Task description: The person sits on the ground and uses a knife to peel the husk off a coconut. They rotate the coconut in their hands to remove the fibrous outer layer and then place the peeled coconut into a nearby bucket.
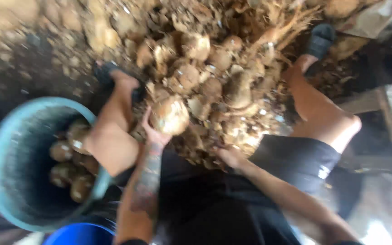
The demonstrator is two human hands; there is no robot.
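Head: left hand (153, 131) grips bulb (170, 115).

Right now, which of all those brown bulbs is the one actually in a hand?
The big pale round bulb at the near edge of the pile: the left hand cups it from below. The others lie loose in the pile or in the teal bucket.

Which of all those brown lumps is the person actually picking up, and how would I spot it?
Start at the big heap of brown, dirt-caked bulbs spread between the person's knees. At its near edge, right of the teal tub, the left hand cups one round bulb from below. It is the pale, large one lifted clear at the front, while its neighbours lie packed in the heap.
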